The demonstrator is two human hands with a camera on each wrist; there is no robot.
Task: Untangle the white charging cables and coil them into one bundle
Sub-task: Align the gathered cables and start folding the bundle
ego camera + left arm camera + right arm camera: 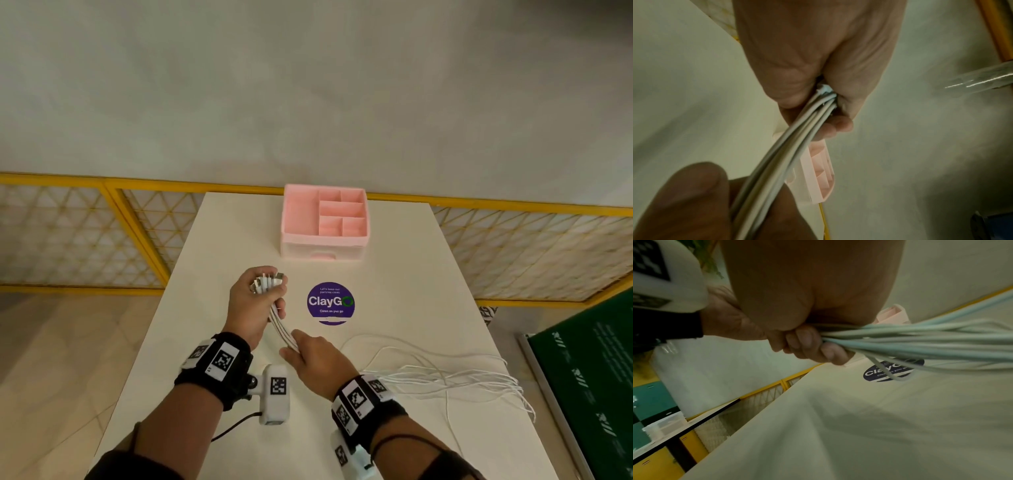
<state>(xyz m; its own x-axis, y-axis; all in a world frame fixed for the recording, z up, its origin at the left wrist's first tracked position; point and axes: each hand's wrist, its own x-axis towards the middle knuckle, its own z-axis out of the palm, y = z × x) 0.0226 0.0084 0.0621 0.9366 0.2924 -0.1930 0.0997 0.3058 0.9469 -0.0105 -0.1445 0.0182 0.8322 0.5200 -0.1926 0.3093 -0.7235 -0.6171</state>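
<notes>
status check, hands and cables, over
Left hand grips the cables' plug ends. Right hand grips the white cables just below. Loose lengths sprawl right on the table, not yet coiled. Nothing in the way.

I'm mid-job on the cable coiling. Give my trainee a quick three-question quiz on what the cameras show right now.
1. True or false: the left hand grips the white cables near their connector ends.
2. Multiple choice: the loose lengths of cable lie on the table
A. inside the pink organizer
B. to the person's right
C. over the purple ClayGo sticker
3. Fill in: the right hand holds the strands just ____ the left hand, nearer the person.

Key: 1 true; 2 B; 3 below
</notes>
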